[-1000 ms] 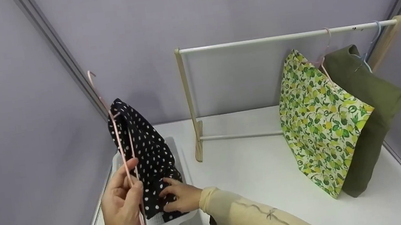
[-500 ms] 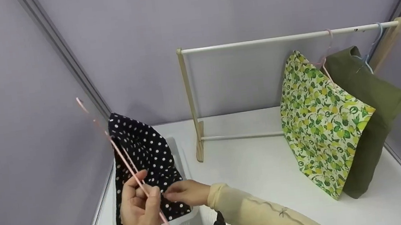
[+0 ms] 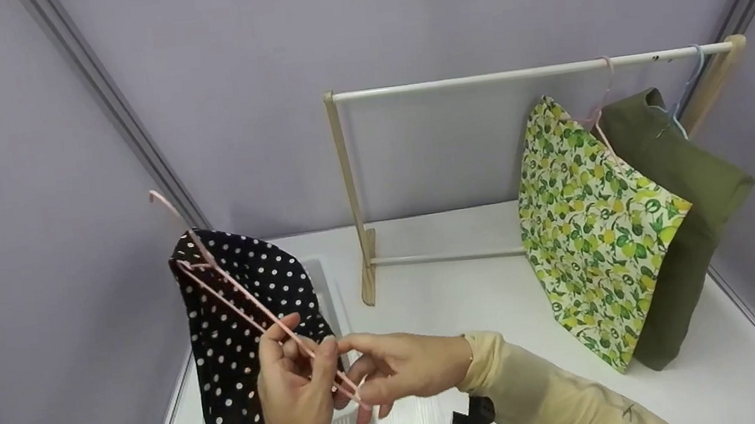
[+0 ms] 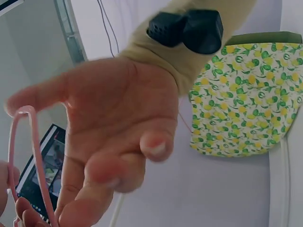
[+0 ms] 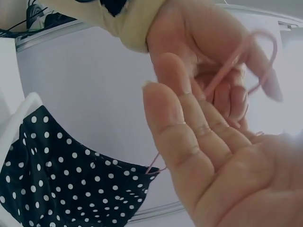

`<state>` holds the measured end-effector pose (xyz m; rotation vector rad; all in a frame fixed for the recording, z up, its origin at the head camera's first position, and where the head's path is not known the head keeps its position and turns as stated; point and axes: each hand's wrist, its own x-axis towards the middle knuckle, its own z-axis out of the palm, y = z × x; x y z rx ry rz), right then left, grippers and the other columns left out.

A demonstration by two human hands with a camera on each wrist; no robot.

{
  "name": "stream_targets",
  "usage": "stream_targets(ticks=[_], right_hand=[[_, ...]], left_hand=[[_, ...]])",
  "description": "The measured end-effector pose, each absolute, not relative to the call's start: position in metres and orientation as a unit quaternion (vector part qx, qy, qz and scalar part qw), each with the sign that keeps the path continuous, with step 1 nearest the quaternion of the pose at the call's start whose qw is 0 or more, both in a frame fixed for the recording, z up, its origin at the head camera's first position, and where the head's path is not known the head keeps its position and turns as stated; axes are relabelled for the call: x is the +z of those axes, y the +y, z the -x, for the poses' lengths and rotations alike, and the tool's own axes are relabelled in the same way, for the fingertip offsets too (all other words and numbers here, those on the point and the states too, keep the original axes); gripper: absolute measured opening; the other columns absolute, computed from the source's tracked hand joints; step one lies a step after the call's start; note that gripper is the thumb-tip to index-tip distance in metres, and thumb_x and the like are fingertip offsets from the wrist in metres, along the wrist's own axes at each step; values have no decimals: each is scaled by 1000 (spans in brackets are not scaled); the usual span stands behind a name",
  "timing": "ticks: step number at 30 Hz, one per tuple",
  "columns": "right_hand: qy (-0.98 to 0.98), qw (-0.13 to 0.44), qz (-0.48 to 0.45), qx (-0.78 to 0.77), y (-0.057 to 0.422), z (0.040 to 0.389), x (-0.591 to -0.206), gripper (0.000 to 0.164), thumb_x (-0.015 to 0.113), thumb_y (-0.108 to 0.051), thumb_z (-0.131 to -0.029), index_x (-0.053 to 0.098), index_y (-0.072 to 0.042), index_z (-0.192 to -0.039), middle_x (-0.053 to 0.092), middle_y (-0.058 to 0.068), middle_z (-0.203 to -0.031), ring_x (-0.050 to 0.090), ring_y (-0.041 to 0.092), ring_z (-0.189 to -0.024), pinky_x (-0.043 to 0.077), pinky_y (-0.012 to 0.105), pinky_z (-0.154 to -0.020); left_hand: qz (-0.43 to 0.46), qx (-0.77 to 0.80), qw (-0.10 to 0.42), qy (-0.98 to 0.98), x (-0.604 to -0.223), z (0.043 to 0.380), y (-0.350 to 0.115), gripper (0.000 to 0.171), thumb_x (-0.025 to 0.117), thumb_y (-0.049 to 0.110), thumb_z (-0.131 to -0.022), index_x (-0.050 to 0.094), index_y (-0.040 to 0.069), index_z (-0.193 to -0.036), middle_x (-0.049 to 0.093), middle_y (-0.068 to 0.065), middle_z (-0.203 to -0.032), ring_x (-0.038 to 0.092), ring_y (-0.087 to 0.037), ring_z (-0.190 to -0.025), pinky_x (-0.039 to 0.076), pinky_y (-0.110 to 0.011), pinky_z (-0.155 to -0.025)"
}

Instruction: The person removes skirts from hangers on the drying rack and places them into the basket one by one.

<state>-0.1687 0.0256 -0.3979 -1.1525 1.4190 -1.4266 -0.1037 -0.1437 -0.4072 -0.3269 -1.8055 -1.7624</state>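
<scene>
My left hand point(image 3: 296, 399) pinches a pink clothes hanger point(image 3: 244, 290) between thumb and fingers, its hook pointing up and away to the left. Over the hanger's far arm hangs a black garment with white polka dots point(image 3: 226, 378); its lower part reaches into a white plastic basket point(image 3: 335, 295). My right hand point(image 3: 413, 364) is at the bare near end of the hanger. In the left wrist view, an outstretched digit of the right hand point(image 4: 123, 99) touches that end while the other fingers are loosely bent. The right wrist view shows the right fingers point(image 5: 163, 106) nearly straight.
A rack with a white top rail point(image 3: 448, 83) and wooden posts stands on the white table point(image 3: 431, 305). At its right end hang a lemon-print cloth point(image 3: 601, 236) on a pink hanger and an olive-green cloth point(image 3: 686, 205) on a blue one.
My right hand has left the polka-dot garment and moved right to the hanger's near end. The hanger has tilted lower, and the garment has dropped slightly left.
</scene>
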Motion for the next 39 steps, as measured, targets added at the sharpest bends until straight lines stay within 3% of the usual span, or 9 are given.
stream_targets(ticks=[3,7,11,14,21,26,29,34,39], right_hand=[[570,395,440,-570,28,163,-401,55,52,-32,-100,26,-16,-145,64,23,-110,68,35,-82,56,34,-63],[614,357,420,-565,31,158,-409,37,42,-15,-102,35,-13,-138,64,27,-94,65,22,-62,55,30,-55],[655,305,396,-566,33,156,-421,28,35,-11,-103,46,-7,-128,61,26,-78,55,10,-51,50,23,-48],[651,294,366,-596,33,158,-428,26,33,-13,-105,49,-2,-123,57,15,-68,53,9,-49,47,20,-47],[598,272,340,-673,46,166,-435,29,32,-19,-107,46,5,-105,52,5,-63,50,6,-45,44,20,-45],[578,262,328,-700,73,172,-437,27,29,-22,-107,45,0,-107,52,5,-68,51,9,-49,45,23,-47],[580,236,316,-713,93,175,-439,28,27,-23,-108,44,-1,-109,53,5,-69,50,10,-51,45,23,-48],[588,193,297,-727,126,179,-440,28,23,-23,-108,43,-3,-109,53,5,-69,50,11,-52,44,22,-48],[589,179,284,-735,154,180,-440,31,23,-26,-108,39,0,-112,52,4,-71,51,12,-55,45,23,-51]], left_hand=[[139,-636,300,-697,-413,110,-142,44,62,-10,-87,39,-9,-124,54,-4,-73,50,-8,-58,43,-21,-47],[164,-617,241,-731,-418,118,-146,41,62,-4,-90,43,-8,-125,56,-3,-71,51,-8,-58,44,-21,-49],[175,-614,136,-758,-420,123,-159,42,61,5,-94,44,-8,-130,61,-4,-75,58,-10,-64,49,-23,-56],[163,-610,110,-768,-422,126,-171,35,61,9,-94,52,-5,-125,61,-4,-75,58,-12,-63,51,-25,-56],[143,-555,222,-789,-428,128,-195,15,63,-3,-90,66,2,-103,58,0,-70,49,-11,-55,42,-22,-47],[119,-521,313,-785,-431,134,-221,16,62,-12,-86,67,-2,-98,58,-6,-68,47,-9,-54,40,-19,-47],[57,-503,347,-790,-430,145,-247,12,63,-7,-88,66,-3,-98,60,-10,-74,49,-9,-58,41,-16,-51],[-148,-462,329,-810,-434,171,-301,26,62,12,-92,59,-4,-112,57,-9,-92,49,-11,-75,40,-19,-67],[-264,-431,235,-830,-450,190,-341,54,57,28,-93,42,-5,-133,45,-22,-125,44,-31,-106,35,-42,-90]])
